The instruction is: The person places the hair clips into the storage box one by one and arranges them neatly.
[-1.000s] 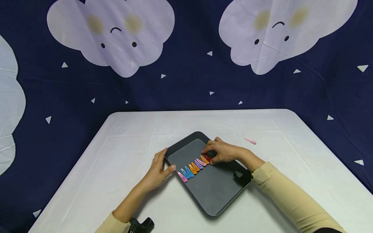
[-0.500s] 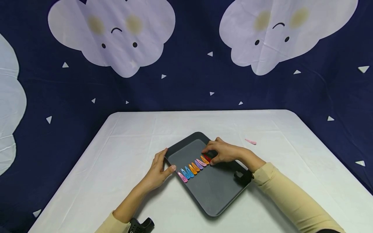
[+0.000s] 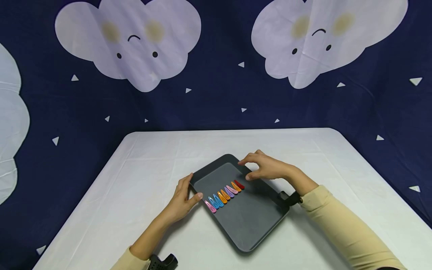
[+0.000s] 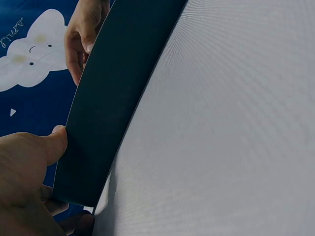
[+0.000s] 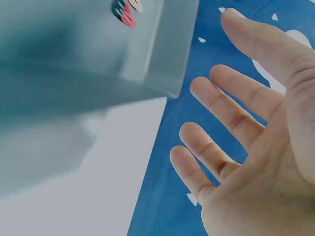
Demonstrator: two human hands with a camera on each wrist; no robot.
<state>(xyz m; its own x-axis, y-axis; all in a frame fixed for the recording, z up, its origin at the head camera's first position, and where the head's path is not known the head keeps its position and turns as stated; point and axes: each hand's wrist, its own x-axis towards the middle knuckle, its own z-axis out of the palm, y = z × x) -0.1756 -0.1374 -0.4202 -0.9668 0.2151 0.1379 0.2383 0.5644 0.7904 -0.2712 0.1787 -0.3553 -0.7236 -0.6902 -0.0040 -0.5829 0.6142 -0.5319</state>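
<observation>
A dark grey rectangular tray [image 3: 244,223] lies turned at an angle on the table. Across its floor runs a slanted row of several snap hair clips. A pink clip [image 3: 210,206] marks the left end; blue, orange, purple and pink ones follow. At the right end a red hair clip [image 3: 239,184] lies beside an orange one [image 3: 235,186]. My left hand [image 3: 182,200] grips the tray's left corner, thumb at the rim and fingers round the side. My right hand [image 3: 268,167] hovers over the tray's right rim, fingers spread, holding nothing; the right wrist view shows its bare palm [image 5: 261,177].
A white-covered table [image 3: 155,150] extends around the tray on all sides. Behind it hangs a dark blue cloth [image 3: 216,101] printed with clouds and triangles. A black wrist camera [image 3: 163,261] sits near the left cuff, another [image 3: 290,198] over the tray's right edge.
My right hand has let go of the red hair clip and risen away, up and to the right. The loose pink clip on the table is now hidden behind it. My left hand stays put.
</observation>
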